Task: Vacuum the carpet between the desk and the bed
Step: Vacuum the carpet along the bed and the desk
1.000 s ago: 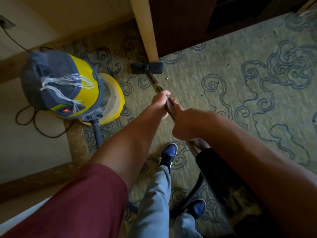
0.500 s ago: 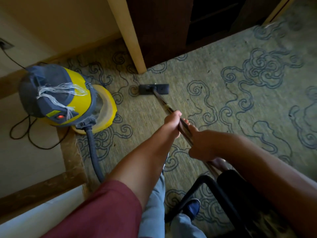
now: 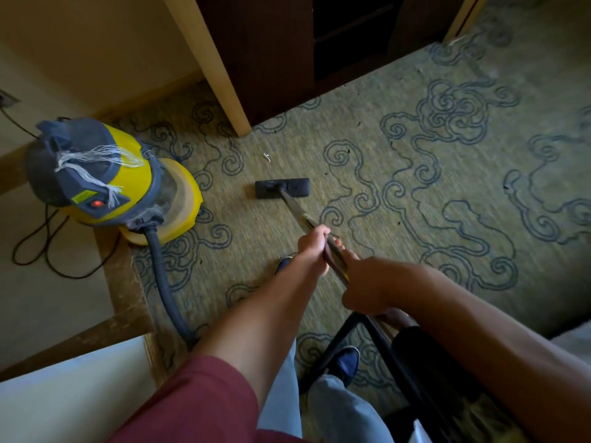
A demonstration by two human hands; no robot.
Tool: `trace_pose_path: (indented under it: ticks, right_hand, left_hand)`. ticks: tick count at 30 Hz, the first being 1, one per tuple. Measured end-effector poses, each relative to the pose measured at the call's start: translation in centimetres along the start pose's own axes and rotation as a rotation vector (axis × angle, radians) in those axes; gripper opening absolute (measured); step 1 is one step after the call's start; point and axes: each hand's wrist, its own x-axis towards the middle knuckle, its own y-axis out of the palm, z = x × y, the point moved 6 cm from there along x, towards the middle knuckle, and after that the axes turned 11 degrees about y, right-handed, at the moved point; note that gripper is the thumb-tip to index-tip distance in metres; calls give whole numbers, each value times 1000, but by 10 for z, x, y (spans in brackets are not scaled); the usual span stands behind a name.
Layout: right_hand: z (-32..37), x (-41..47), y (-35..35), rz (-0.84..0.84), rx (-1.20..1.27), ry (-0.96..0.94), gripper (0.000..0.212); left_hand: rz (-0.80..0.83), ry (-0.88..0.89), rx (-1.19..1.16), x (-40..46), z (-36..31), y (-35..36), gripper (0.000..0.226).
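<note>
Head camera looks down on both hands wrapped around the vacuum wand [image 3: 299, 212]: the left hand [image 3: 315, 243] grips it further down, the right hand [image 3: 364, 290] grips it just behind. Over the last second the floor head [image 3: 282, 188] has been drawn back from the foot of the pale desk leg [image 3: 220, 68], where it sat almost touching, to open carpet [image 3: 415, 193] well short of it. That reads as the return half of a stroke, so this strip near the desk is probably covered and the next pass belongs alongside. A small white scrap [image 3: 267, 157] lies on the carpet between the floor head and the leg, not picked up. The yellow canister [image 3: 128, 174] stands to the left at the carpet's edge, its hose [image 3: 166, 289] trailing back toward the person's feet, and a dark chair frame [image 3: 377, 343] sits close under the right arm; both could snag a wider sweep. A pale corner at far right may be the bed, though too little shows.
</note>
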Motion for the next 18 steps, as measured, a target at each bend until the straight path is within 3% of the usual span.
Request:
trace_pose_path:
  ticks: [10,18]
  right_hand:
    - [33,60,-51,-60,28,-19,105]
    - [72,101,-115,-47,70,34,98]
  left_hand:
    - [-5,25,-5,70,-51,3,25]
    - [0,-6,17,124,-119,9,24]
